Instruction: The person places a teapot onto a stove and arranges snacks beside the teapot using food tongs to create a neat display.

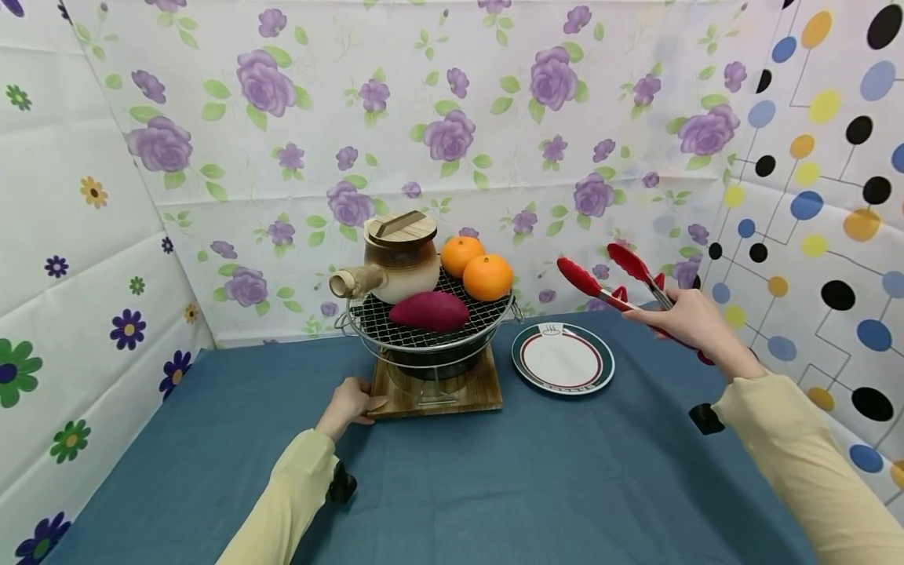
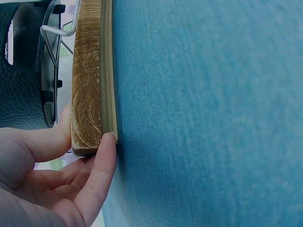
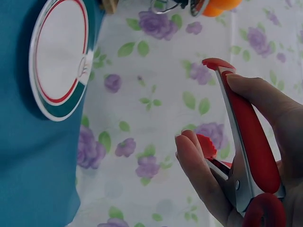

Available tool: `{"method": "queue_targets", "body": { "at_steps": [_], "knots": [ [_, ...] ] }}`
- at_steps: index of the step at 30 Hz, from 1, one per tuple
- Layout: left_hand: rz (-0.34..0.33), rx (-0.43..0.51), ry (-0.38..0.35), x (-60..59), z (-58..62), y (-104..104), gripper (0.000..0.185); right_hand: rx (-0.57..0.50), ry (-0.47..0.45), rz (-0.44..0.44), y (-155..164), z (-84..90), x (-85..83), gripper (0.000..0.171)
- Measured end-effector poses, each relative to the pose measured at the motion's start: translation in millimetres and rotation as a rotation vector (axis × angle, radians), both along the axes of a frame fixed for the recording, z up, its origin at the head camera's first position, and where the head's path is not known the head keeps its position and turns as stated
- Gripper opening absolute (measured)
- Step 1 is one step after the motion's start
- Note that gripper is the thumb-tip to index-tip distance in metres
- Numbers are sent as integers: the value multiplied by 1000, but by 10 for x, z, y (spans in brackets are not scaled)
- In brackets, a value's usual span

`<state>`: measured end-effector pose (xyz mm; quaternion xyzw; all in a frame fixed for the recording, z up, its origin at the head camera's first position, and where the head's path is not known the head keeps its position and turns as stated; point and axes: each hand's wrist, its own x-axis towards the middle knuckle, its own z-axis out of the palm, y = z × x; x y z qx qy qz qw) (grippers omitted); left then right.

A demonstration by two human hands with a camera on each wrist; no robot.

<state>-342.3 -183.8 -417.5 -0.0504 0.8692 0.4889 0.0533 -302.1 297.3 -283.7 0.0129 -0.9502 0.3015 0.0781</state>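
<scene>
Tongs (image 1: 621, 286) are gripped in the right hand (image 1: 681, 318), tips apart, held clear above the plate (image 1: 563, 360). Fingers (image 2: 97, 177) of the left hand (image 1: 348, 404) are pressed against the wooden board (image 1: 438, 390), apparently so the grill (image 1: 431, 318) is steadied.

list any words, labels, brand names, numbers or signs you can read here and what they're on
No readable text in any view.
Plate: a small steaming-cup emblem on the rim, a drawing, not letters; dark marks along the near rim are too small and blurred to read.
Red tongs, in the right hand: no marking visible.
Wooden base, touched by the left hand: no marking, only grain.
Clay pot: no label visible.
</scene>
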Motion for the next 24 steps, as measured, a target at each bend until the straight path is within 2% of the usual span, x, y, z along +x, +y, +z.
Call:
{"method": "queue_targets", "body": {
  "at_steps": [6, 12, 24],
  "knots": [
    [-1, -1, -4, -1, -8, 2, 34, 8, 1, -11, 68, -86, -35, 62],
    [12, -5, -6, 10, -7, 3, 18, -15, -23, -37, 127, -161, -46, 63],
    [1, -9, 1, 18, 4, 4, 23, 1, -95, -86, 330, -397, -133, 63]
  ]
}}
